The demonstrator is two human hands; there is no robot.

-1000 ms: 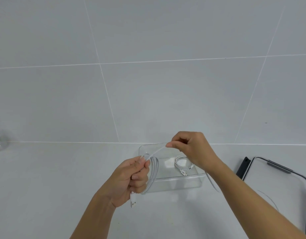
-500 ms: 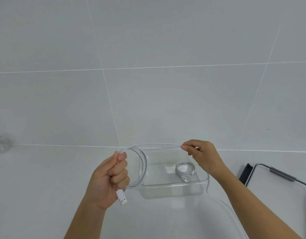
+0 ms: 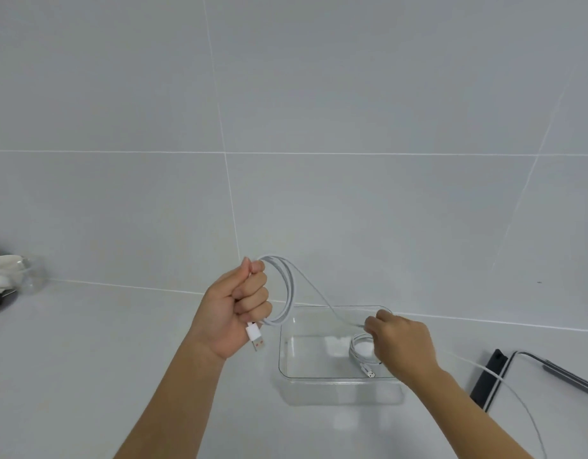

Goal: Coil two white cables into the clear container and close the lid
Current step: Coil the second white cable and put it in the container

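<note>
We are partway through winding the second cable (image 3: pixel 287 289). Our left hand (image 3: pixel 234 309) is raised above the bench (image 3: pixel 87 342), its fingers (image 3: pixel 252 294) curled shut around a few loops of that cable, and the USB plug (image 3: pixel 255 337) hangs below the fist. From the top of the loops a single strand slopes down to our right hand (image 3: pixel 401 342), which is over the clear container (image 3: pixel 335 379) and pinches the strand between thumb and fingertips. Past that hand the free tail runs off to the right, across the lid (image 3: pixel 550 372) lying on the bench, and out of view at the bottom edge.

The first cable (image 3: pixel 362 351) already lies coiled inside the container, toward its right end, with one plug pointing at the near wall.

To do this step well, we judge that the right hand should let the strand slide through its pinch as it carries each new turn up to the left, so the tail feeds without kinking. Each turn should match the size of the loops already held, small enough to fit the free left part of the container. The left fist needs to open only enough to accept a turn, or the loops will spring apart. The tail crossing the lid could catch on its dark latch (image 3: pixel 488 379), so we should draw it in gently. Once the last of it is wound, we lay the coil flat beside the first one, then fetch the lid.
</note>
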